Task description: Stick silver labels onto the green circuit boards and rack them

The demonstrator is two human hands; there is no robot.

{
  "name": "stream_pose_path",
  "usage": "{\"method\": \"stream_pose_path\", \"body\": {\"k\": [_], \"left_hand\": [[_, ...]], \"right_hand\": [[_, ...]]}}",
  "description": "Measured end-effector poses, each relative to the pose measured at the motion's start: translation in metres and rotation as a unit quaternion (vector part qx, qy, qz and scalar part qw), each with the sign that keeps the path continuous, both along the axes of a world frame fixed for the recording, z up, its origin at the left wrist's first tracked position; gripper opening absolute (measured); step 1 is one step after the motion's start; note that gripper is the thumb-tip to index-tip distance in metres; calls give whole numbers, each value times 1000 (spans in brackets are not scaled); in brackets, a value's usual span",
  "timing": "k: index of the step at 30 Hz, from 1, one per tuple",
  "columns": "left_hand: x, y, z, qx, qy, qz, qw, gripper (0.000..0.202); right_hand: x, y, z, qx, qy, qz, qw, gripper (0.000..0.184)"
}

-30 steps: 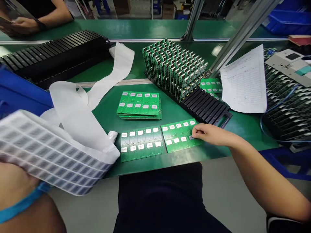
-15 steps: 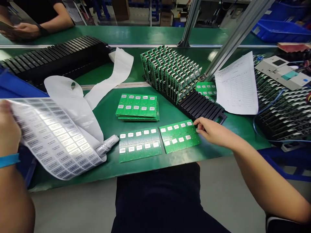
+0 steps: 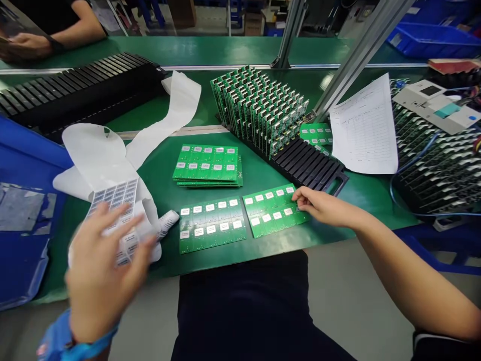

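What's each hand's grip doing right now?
Left hand: open, fingers spread and blurred, over the label sheet; cannot tell if holding it.
Right hand: fingers curled on the green circuit board panel; cannot tell if gripping.

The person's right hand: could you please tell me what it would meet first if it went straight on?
The right hand would meet the green rectangular circuit-board panel with white labels first; its fingertips seem already on that panel's edge, though depth is hard to judge.
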State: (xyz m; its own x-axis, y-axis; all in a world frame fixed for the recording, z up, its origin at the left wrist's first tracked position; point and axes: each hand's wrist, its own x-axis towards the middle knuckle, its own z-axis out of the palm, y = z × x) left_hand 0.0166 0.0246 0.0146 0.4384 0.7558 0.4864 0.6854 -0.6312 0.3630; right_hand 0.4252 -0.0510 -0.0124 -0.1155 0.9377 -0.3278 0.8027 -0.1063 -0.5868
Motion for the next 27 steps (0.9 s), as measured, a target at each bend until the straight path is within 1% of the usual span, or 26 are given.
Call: {"method": "stream_pose_path", "body": {"k": [2, 4, 5, 6, 7, 9, 11, 13, 14, 16, 18, 20, 22, 24, 26, 27], "left_hand": [[22, -7, -7, -49, 72, -98, 991, 54], [41, -5, -18, -98, 149, -182, 967, 61], [48, -1, -24, -111, 182, -208, 955, 67], [54, 4, -30, -122, 209, -221, 945, 73], [58, 9, -36, -129, 229, -228, 937, 78], [64, 18, -44, -144, 249, -230, 930, 81], [65, 23, -46, -158, 248, -222, 930, 79], [64, 24, -43, -165, 236, -211, 934, 75], [63, 23, -40, -168, 227, -206, 937, 74], [63, 20, -31, -170, 210, -201, 942, 71], [72, 15, -22, -171, 192, -200, 945, 71], [93, 8, -15, -166, 170, -209, 949, 72], [126, 1, -15, -153, 146, -227, 951, 75], [164, -6, -23, -146, 137, -232, 952, 82], [196, -11, -35, -144, 142, -236, 950, 84], [207, -13, -41, -141, 147, -241, 949, 85]], "right_hand": [[-1, 0, -3, 17, -21, 9, 1000, 13], [-5, -3, -5, 52, -55, 27, 997, 9], [-8, -6, -6, 73, -74, 38, 994, 9], [-11, -9, -7, 92, -93, 47, 990, 10], [-13, -12, -7, 110, -112, 49, 986, 10], [-15, -19, -6, 146, -152, 29, 977, 9], [-13, -26, -5, 186, -164, -8, 969, 6], [-9, -30, -4, 207, -134, -32, 968, 8], [-7, -32, -4, 202, -111, -35, 973, 10], [-4, -33, -6, 167, -70, -41, 983, 9], [-4, -35, -11, 134, -45, -79, 987, 10], [-4, -36, -16, 114, 1, -159, 981, 15], [-4, -37, -21, 94, 78, -245, 962, 22], [-4, -37, -24, 70, 155, -298, 939, 29], [-5, -38, -24, 56, 208, -323, 922, 35], [-5, -38, -23, 52, 229, -332, 914, 36]]}}
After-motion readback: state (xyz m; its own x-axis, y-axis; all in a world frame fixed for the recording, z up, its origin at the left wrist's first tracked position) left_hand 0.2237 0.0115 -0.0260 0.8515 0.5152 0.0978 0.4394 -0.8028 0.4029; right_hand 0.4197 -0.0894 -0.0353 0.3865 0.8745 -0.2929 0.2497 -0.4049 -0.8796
